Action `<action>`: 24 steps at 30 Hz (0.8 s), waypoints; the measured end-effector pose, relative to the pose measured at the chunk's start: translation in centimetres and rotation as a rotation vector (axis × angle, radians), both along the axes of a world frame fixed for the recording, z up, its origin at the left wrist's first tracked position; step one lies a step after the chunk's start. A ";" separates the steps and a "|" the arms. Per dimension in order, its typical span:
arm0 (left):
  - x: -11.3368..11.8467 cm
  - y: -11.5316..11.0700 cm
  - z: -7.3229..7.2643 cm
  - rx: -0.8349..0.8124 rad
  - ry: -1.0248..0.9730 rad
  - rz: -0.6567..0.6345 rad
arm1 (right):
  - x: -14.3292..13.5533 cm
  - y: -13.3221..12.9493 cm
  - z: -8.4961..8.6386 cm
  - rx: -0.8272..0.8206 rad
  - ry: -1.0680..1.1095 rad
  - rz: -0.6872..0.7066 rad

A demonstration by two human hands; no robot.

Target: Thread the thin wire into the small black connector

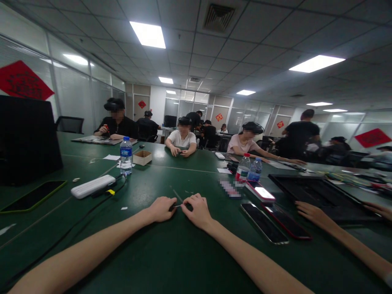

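Observation:
My left hand (163, 209) rests on the green table (147, 253) with its fingers closed on a small black piece (173, 206). Close beside it, my right hand (198, 209) is bent round another small dark piece (188, 206), thumb and fingers pinched together. A thin, light metal-looking rod (178, 206) bridges the short gap between the fingertips of both hands. Whether the rod and the dark pieces are one thing, I cannot tell; the fingers hide most of them.
Left of my arms are a white power bank (93, 186) with a black cable, a phone (32, 197), a water bottle (125, 157) and a small box (142, 157). On the right lie phones (263, 223), bottles (243, 170) and a black tray-like frame (321, 192) with another person's hands (315, 214).

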State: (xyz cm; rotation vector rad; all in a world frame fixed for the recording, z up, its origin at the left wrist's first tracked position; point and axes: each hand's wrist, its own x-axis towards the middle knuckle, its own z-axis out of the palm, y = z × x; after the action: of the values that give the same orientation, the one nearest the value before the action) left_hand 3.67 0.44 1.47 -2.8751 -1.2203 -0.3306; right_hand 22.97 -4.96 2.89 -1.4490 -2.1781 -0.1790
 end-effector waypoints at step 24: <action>-0.4 0.3 0.0 -0.001 -0.011 -0.118 | 0.3 0.2 -0.1 -0.041 -0.004 0.127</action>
State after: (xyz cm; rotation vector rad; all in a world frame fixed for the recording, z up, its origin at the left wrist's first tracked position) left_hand 3.27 0.76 1.42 -2.9574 -1.0543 -0.3471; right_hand 23.27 -4.72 2.81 -1.3278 -2.2809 -0.0929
